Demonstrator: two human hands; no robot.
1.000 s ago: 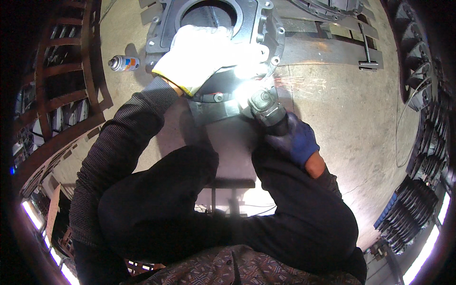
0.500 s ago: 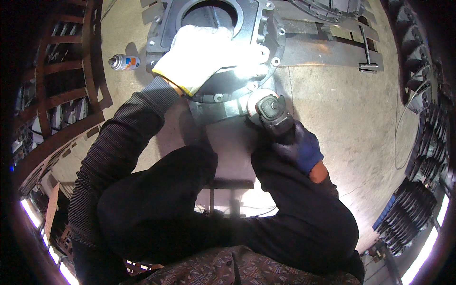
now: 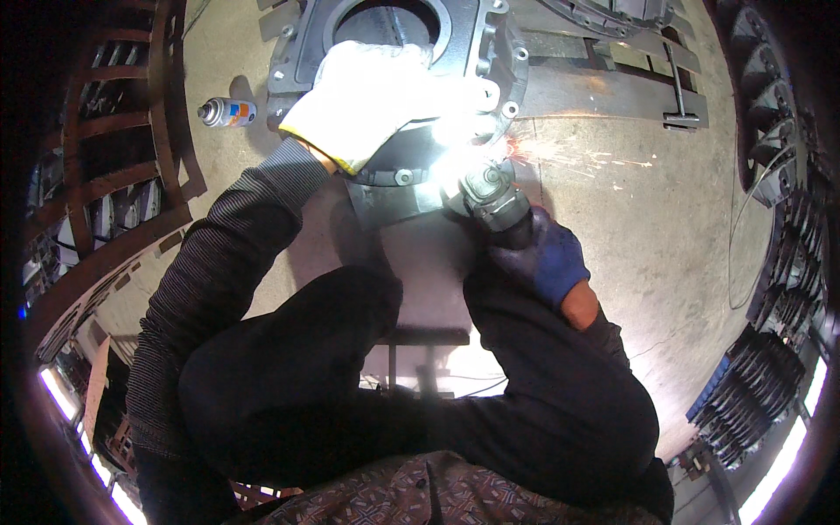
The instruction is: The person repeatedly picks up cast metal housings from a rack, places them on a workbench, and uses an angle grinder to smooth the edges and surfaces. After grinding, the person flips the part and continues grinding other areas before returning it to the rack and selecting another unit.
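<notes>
A grey metal casting (image 3: 302, 66) with a large round opening and bolt lugs along its flange lies at the top middle. My left hand (image 3: 359, 105), in a white glove with a yellow cuff edge, rests on its near left part; glare washes out the fingers. My right hand (image 3: 556, 262), in a dark blue glove with an orange cuff, is wrapped round the body of an angle grinder (image 3: 497, 203). The grinder's head is at the casting's near right edge. Bright light hides the disc and the contact spot, and orange sparks (image 3: 595, 157) fly off to the right.
A spray can (image 3: 227, 112) lies on the floor left of the casting. Metal racks (image 3: 118, 122) line the left side. Another round casting (image 3: 604, 16) and a T-handled tool (image 3: 678, 96) are at the top right. Stacked dark parts (image 3: 752, 389) stand along the right.
The grinder has moved slightly up and left toward the casting's edge with my right hand. Sparks and a stronger glare have appeared there. My left hand has barely moved.
</notes>
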